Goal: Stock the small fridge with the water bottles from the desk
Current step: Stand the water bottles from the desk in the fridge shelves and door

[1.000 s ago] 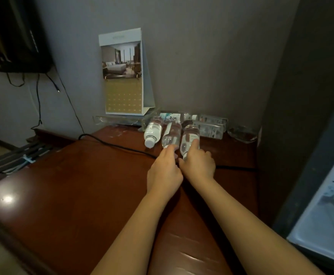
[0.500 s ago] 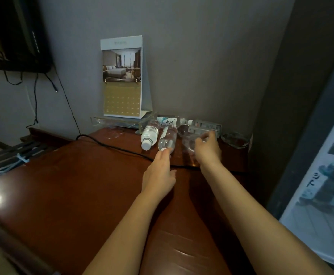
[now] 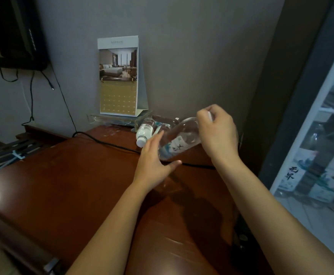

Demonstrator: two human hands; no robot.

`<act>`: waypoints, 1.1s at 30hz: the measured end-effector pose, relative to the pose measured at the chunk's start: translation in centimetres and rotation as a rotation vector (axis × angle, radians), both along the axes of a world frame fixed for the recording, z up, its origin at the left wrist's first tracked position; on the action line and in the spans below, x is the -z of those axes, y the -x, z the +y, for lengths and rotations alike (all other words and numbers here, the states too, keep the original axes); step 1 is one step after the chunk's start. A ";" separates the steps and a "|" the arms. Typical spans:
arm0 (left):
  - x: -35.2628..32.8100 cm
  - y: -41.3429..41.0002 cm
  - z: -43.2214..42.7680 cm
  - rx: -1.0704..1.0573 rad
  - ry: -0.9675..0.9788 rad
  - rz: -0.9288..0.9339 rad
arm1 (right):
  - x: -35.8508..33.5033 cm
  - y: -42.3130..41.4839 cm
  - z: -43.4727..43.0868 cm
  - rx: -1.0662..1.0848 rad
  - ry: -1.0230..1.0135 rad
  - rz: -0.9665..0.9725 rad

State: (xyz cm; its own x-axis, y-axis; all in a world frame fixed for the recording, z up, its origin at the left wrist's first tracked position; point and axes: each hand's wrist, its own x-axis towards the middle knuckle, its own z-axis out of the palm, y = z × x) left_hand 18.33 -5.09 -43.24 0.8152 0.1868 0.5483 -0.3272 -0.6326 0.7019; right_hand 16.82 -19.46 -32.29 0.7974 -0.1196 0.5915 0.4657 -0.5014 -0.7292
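Holding a water bottle (image 3: 179, 141) aloft

The right hand (image 3: 217, 133) grips the cap end of the tilted water bottle over the far desk (image 3: 83, 185). The left hand (image 3: 152, 161), fingers straight, touches its base. A second bottle (image 3: 145, 131) lies behind; the fridge (image 3: 330, 165) stands at right.

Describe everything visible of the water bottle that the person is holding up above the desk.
The held bottle is clear plastic with a white label carrying blue and dark print. It hangs tilted above the desk, neck end up and to the right, where the right hand grips it. The open left hand sits at its lower end; contact is unclear.
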 end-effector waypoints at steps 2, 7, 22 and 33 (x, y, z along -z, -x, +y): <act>-0.3 0.6 -0.1 0.110 0.147 0.080 | -0.8 0.7 0.1 0.016 0.090 -0.040; -0.3 1.8 -0.9 0.497 0.336 0.298 | -1.2 1.0 0.4 0.062 0.264 -0.034; -0.9 2.9 -0.4 0.716 0.417 0.517 | 3.0 3.3 -1.7 -0.228 0.175 0.068; -0.3 7.7 -0.8 0.666 0.287 0.546 | 10.3 6.5 -2.6 -0.504 0.011 0.461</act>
